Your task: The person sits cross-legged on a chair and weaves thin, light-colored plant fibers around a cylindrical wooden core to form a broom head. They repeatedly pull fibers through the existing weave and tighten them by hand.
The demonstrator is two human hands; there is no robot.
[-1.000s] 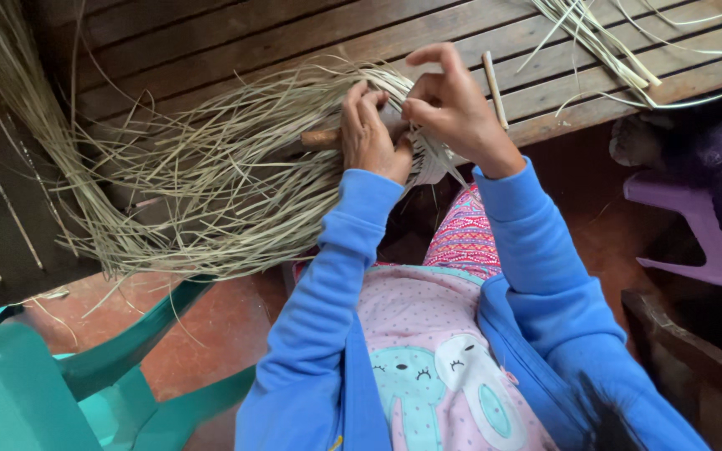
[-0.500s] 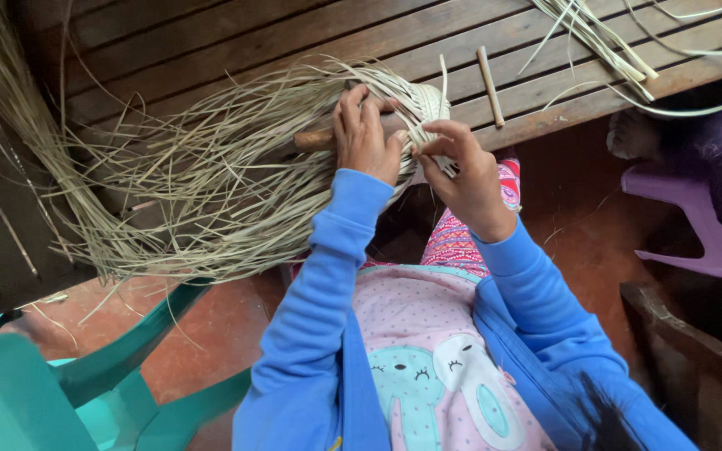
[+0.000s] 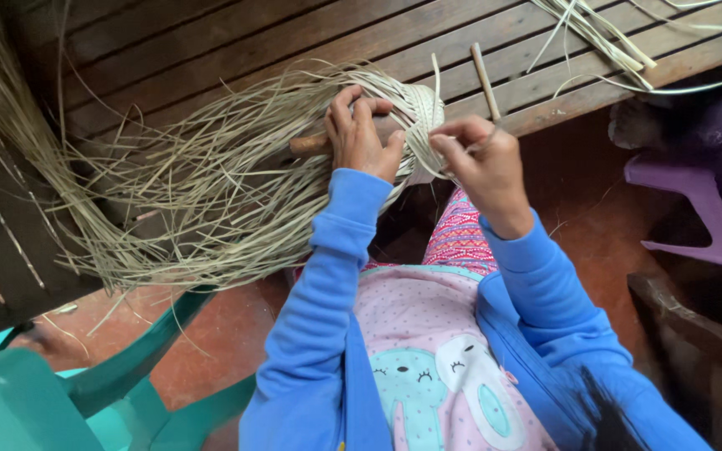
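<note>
Lying at the table edge between my hands, the woven straw piece was pressed under my curled left hand while my right hand pinched a strand

Teal plastic chair, purple chair, wooden stick

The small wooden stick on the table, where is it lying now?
In the head view the wooden stick lies on the slatted wooden table, just above the right hand and right of the woven straw piece.
</note>
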